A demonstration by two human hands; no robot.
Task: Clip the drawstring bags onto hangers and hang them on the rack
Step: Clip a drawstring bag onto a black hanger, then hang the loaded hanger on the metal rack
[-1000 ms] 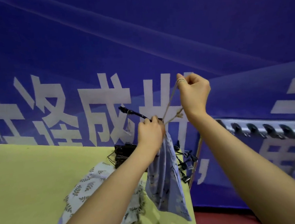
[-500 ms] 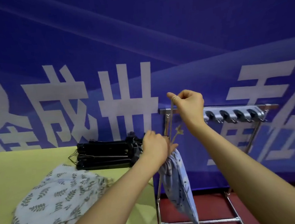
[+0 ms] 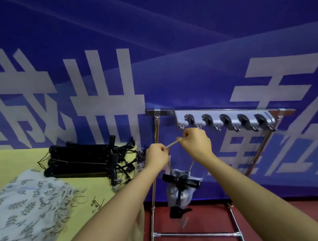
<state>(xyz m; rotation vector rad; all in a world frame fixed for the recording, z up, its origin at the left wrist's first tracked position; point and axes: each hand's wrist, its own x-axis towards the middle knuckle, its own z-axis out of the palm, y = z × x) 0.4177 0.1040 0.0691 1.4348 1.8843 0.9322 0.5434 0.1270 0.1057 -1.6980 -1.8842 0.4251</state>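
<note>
My left hand (image 3: 157, 156) and my right hand (image 3: 195, 144) each pinch the beige drawstring (image 3: 172, 143), which is stretched between them just below the rack's hook bar (image 3: 225, 118). A pale blue drawstring bag (image 3: 177, 194) dangles from the cord under my hands, gathered at its top. A black clip hanger (image 3: 181, 181) is clamped across the bag and hangs down in front of it. The metal rack (image 3: 195, 234) stands on the floor to the right of the table.
A stack of black clip hangers (image 3: 85, 161) lies at the back of the yellow-green table (image 3: 8, 160). A pile of leaf-print drawstring bags (image 3: 25, 210) covers the table's near left. A blue banner wall stands close behind. Red floor lies under the rack.
My left hand let go of the bag's neck and now pinches the cord. The bag dropped lower on its string, with the hanger showing on it. Both hands moved right, under the hook bar.
</note>
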